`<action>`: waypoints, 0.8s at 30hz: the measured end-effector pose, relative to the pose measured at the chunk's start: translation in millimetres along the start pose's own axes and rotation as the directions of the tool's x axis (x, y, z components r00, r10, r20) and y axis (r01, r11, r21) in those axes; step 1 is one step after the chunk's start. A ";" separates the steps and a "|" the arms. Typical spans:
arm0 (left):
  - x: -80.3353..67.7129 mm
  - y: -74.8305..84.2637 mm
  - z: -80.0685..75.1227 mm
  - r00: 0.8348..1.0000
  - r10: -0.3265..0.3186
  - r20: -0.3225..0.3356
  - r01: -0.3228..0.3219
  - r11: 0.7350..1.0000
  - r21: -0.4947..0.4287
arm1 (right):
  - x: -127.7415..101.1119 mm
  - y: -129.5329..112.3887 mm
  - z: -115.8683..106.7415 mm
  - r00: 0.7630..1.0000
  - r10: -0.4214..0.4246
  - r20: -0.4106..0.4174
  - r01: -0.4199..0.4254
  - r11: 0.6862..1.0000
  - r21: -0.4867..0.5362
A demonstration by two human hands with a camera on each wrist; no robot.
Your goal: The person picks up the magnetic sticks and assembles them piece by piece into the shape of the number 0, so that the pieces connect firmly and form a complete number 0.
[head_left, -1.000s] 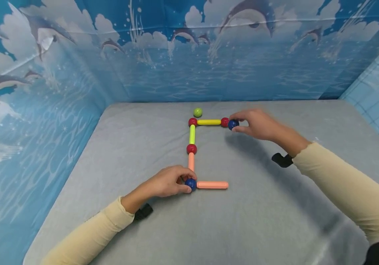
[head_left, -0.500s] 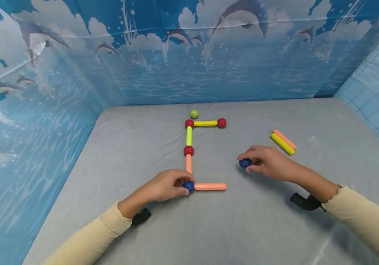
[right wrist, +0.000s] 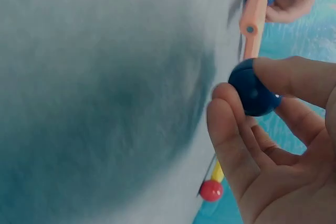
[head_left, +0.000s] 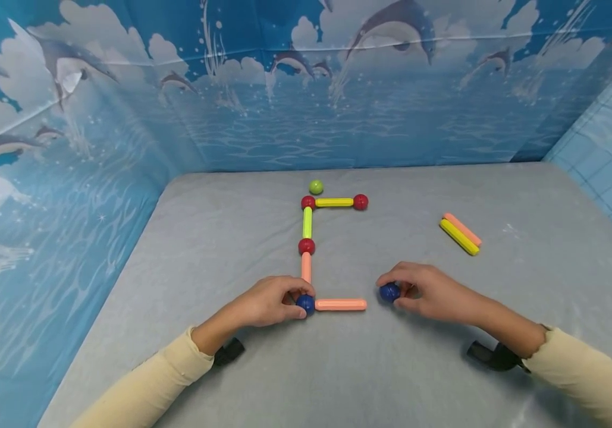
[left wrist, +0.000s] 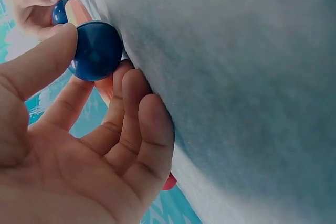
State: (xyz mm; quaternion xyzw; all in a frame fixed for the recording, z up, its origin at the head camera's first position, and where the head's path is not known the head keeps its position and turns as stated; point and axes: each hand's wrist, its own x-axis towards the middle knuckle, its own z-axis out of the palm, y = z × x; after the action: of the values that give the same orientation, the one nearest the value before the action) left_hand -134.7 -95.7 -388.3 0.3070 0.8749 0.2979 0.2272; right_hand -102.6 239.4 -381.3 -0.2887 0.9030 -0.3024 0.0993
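Head view shows the right hand [head_left: 434, 292] pinching a loose blue ball [head_left: 389, 292] just right of the orange rod [head_left: 340, 304], while the left hand [head_left: 268, 301] pinches the corner blue ball [head_left: 306, 304].

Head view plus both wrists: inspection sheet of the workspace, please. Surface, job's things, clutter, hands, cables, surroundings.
Surface: grey cloth table, lightly creased.
Job's things: rod-and-ball chain of red balls with yellow, green and orange rods; corner blue ball; bottom orange rod, far end free; loose blue ball close beside that end.
Clutter: green ball at the top corner; spare orange and yellow rods lying side by side.
Hands: left hand pinches the corner blue ball; right hand pinches the loose blue ball.
Cables: nothing seen.
Surroundings: dolphin-print backdrop behind and left.
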 end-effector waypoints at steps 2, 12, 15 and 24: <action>-1.1 -0.7 -0.5 1.000 0.002 0.002 -0.002 1.000 -0.006 | 2.0 -1.9 2.2 1.000 0.019 0.021 -0.019 1.000 0.007; -1.3 -3.5 -3.3 1.000 0.001 0.000 -0.001 1.000 0.007 | 9.0 -5.2 14.5 0.994 0.097 0.051 -0.099 0.995 0.032; -1.0 -4.3 -4.3 1.000 0.003 0.003 -0.003 1.000 0.010 | 10.2 -6.5 15.3 0.995 0.087 0.054 -0.089 0.995 0.041; -1.8 -5.9 -6.8 1.000 0.005 -0.004 -0.005 1.000 0.002 | 15.7 -10.8 13.9 0.995 0.075 0.070 -0.080 0.994 0.074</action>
State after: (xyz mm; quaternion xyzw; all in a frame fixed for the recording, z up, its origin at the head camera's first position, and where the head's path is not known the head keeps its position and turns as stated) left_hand -139.7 -103.2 -387.0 0.3089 0.8749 0.2982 0.2242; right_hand -105.5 216.4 -386.0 -0.2596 0.8973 -0.3228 0.1523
